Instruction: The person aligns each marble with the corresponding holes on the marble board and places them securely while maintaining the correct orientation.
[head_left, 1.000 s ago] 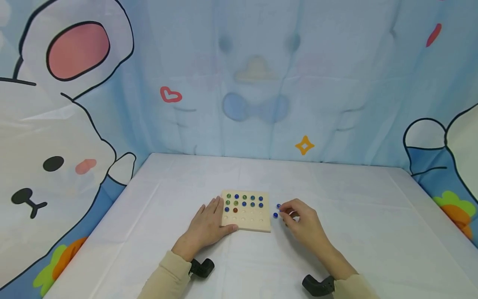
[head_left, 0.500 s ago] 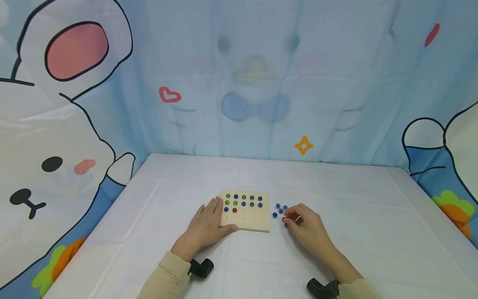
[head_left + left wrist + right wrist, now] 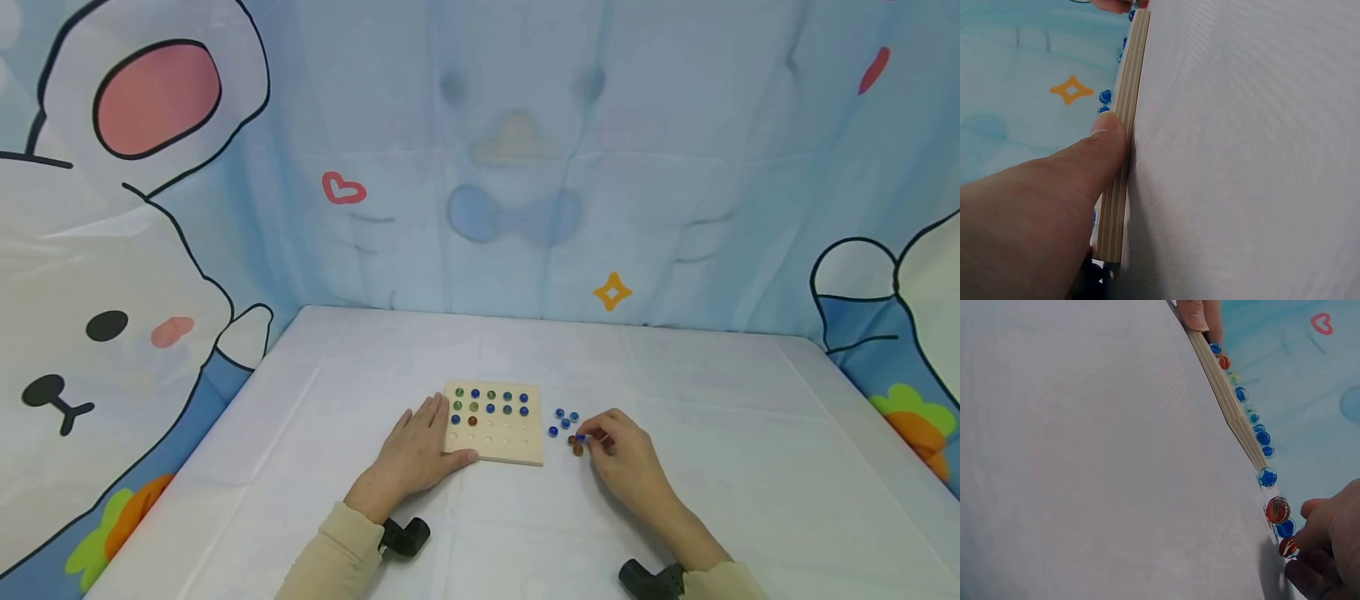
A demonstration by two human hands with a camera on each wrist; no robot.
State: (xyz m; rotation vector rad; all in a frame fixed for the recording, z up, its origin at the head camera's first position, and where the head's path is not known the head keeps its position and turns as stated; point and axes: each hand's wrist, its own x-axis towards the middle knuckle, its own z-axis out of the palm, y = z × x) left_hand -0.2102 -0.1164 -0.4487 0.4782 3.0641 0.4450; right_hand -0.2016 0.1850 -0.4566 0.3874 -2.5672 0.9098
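A square wooden board (image 3: 497,451) with rows of dimples lies on the white table. Blue, green and one red marble (image 3: 472,421) fill its far rows. My left hand (image 3: 414,457) lies flat against the board's left side, its thumb (image 3: 1094,164) pressed on the front edge (image 3: 1124,119). Just right of the board, several loose marbles (image 3: 564,422) lie on the cloth, mostly blue. My right hand (image 3: 589,442) is curled at the near end of that cluster. In the right wrist view its fingertips (image 3: 1310,575) pinch a red-streaked marble (image 3: 1289,547), next to a blue one (image 3: 1284,528).
White cloth (image 3: 720,433) covers the table, and a blue cartoon curtain (image 3: 517,167) hangs around the back and sides. Black wrist mounts (image 3: 406,536) show at both cuffs near the front edge. The board's near rows (image 3: 491,438) hold nothing.
My right hand has drawn back to the right and toward me, uncovering more loose marbles, including two reddish ones. The left hand and board have stayed put.
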